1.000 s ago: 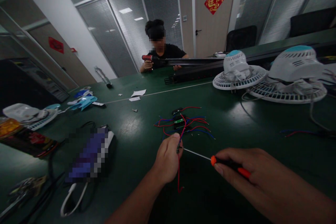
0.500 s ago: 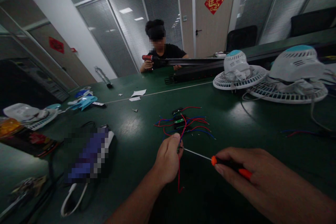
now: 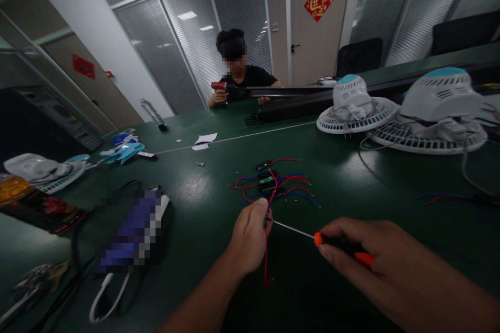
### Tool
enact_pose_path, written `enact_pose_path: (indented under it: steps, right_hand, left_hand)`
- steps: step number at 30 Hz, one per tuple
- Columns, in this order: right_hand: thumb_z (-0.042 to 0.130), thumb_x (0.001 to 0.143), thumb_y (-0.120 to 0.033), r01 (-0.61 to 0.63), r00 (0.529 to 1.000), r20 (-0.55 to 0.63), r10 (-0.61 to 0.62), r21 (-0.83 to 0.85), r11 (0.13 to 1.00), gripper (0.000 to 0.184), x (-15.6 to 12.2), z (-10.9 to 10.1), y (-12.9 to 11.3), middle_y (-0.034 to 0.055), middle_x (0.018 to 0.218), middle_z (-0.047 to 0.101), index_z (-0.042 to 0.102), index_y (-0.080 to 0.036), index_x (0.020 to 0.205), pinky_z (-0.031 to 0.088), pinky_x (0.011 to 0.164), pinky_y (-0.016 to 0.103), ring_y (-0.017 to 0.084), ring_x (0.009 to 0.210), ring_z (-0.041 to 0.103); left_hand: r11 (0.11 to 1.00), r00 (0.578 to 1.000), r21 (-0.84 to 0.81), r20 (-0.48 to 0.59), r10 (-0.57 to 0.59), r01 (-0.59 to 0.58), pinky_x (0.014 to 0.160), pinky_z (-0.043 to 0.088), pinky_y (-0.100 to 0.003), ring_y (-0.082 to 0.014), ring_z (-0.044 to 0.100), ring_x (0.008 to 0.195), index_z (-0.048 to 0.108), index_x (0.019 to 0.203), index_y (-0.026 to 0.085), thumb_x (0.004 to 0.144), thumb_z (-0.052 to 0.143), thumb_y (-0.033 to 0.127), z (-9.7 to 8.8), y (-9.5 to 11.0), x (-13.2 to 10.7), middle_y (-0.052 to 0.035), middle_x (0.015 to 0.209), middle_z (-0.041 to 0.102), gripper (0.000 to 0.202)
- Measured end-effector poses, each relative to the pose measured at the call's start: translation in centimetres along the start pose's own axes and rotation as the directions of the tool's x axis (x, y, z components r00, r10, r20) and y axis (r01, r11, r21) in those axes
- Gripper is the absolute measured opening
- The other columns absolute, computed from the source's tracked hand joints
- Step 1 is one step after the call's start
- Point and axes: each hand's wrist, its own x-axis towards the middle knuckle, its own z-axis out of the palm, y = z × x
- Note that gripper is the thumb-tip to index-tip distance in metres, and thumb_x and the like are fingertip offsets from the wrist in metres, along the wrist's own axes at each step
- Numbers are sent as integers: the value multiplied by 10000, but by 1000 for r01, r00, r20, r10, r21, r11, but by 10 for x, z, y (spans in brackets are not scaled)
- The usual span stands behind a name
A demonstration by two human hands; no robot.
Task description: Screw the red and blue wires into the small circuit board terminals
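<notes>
Between thumb and fingers, my left hand (image 3: pixel 250 237) pinches a small electronic module with red and blue wires; most of the module is hidden by the fingers. One red wire (image 3: pixel 266 263) hangs down below the hand. My right hand (image 3: pixel 375 260) is closed around the orange-and-black handle of a screwdriver (image 3: pixel 295 230). Its thin metal shaft points left, and the tip meets the module's edge at my left fingertips. Just beyond lie more small modules, one with a green circuit board (image 3: pixel 267 180), with red and blue wires spread to both sides.
White fans (image 3: pixel 357 109) stand on the green table (image 3: pixel 195 218) at the right. A blurred purple object (image 3: pixel 130 231), a drink bottle (image 3: pixel 39 205) and keys (image 3: pixel 37 281) lie at left. Across the table a person (image 3: pixel 250 75) holds a red power tool (image 3: pixel 219 85) against a long black bar.
Almost nothing differs. Both hands keep their places, with the screwdriver still at the module.
</notes>
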Motion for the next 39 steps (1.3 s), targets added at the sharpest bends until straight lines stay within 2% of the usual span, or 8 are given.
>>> enact_pose_path:
  steps: [6,11,13,17,22,36,39]
  right_hand:
    - [467,884,-445,36,997,-59,-40,-65,997,324,-2,1,-1,32,674,701,700,-252,769,465,531,303,179,596,650]
    - [318,941,-496,-80,984,159,76,21,997,497,-2,-2,-3,19,615,652,615,-248,628,441,505,290,161,561,608]
    - [289,943,-508,-104,976,196,96,36,994,511,-2,-2,-3,19,614,643,605,-249,636,431,495,288,159,554,598]
    - [290,949,-492,-47,988,150,44,16,999,508,-2,-1,-1,13,570,622,591,-240,626,398,475,283,145,497,566]
    - [306,951,-476,11,994,109,-11,-3,1000,493,-2,0,0,2,535,583,558,-233,603,366,453,269,130,470,528]
    - [338,943,-435,22,994,107,-16,-53,998,428,1,-1,-1,1,611,631,593,-243,658,398,528,300,152,542,568]
    - [364,941,-434,15,995,96,-11,-49,999,420,-1,-1,0,1,602,633,598,-243,649,390,505,291,150,535,568]
  left_hand:
    - [995,998,87,49,48,-53,559,319,-272,-147,402,544,455,565,212,896,359,559,-2,0,-1,33,551,404,489]
    - [988,993,126,90,78,-89,573,311,-281,-150,395,540,433,561,218,925,306,519,-3,0,-2,34,540,389,489]
    - [989,993,120,90,75,-85,571,310,-281,-150,396,542,438,565,218,920,314,530,-2,1,-2,33,544,393,488]
    - [994,998,100,54,41,-47,558,317,-278,-153,404,548,458,570,216,882,348,593,-1,4,-2,26,559,410,502]
    - [995,998,87,49,33,-37,551,330,-268,-148,409,538,463,560,213,870,371,595,0,3,-1,28,544,411,501]
    - [999,1000,33,16,14,-15,556,347,-263,-146,419,551,482,568,206,864,405,579,-1,0,-2,25,556,424,482]
    - [1000,1000,30,15,3,-4,542,337,-262,-142,409,541,481,568,204,851,411,599,0,2,-2,25,555,421,491]
